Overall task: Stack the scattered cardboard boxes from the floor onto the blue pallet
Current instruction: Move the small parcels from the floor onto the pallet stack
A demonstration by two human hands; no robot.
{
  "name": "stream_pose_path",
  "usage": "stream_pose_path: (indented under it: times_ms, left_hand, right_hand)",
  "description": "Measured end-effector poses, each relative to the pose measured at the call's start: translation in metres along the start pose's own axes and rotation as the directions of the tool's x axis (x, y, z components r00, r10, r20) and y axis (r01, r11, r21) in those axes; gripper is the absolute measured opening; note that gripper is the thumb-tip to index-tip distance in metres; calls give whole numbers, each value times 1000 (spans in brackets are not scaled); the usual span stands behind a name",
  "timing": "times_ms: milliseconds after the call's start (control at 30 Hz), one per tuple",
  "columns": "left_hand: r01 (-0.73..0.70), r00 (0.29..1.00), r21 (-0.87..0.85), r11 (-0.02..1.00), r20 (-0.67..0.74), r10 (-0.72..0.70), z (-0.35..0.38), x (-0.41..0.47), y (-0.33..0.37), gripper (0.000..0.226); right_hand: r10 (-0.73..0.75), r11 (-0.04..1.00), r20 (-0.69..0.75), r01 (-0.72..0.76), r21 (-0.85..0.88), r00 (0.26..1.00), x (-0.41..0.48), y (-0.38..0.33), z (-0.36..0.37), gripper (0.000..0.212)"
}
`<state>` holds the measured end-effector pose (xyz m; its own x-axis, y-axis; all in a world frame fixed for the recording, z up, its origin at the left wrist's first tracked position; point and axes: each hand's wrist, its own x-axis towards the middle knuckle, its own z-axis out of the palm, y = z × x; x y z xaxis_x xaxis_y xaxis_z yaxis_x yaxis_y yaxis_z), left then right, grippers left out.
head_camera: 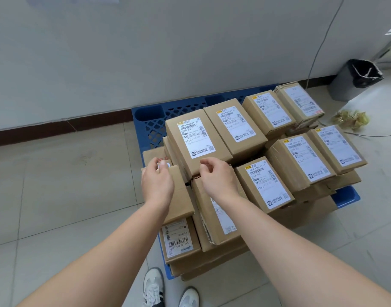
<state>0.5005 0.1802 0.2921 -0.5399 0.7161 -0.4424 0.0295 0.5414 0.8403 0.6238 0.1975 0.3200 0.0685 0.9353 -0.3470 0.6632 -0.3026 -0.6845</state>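
Observation:
The blue pallet [149, 117] lies against the wall, loaded with several labelled cardboard boxes in layers. A small plain cardboard box [181, 196] lies on the stack's near left corner. My left hand [158, 181] is on top of it, fingers curled over its far end. My right hand [217, 177] hovers beside it with loosely curled fingers, over the near edge of the tall labelled box [195, 138], and holds nothing. Another labelled box [264, 182] sits just right of my right hand.
A grey bin with a black liner [354, 80] stands at the back right, by a thin cable running down the wall. Crumpled yellow paper [350, 119] lies on the tiled floor behind the pallet. My shoes [154, 286] stand at the pallet's near corner.

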Motion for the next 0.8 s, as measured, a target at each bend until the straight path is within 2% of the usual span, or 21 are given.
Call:
stream_pose_path:
  times_ms: [400, 567, 800]
  left_hand:
    - [-50, 984, -56, 997, 168, 59, -7, -23, 84, 40]
    - [-87, 981, -75, 993, 168, 98, 9, -43, 119, 35]
    - [-15, 992, -179, 984, 118, 37, 68, -70, 149, 33]
  right_hand:
    - [-7, 997, -147, 19, 78, 989, -9, -42, -66, 31]
    - [-36, 992, -172, 56, 113, 985, -7, -44, -102, 30]
    - [-138, 983, -142, 153, 101, 980, 18, -14, -162, 27]
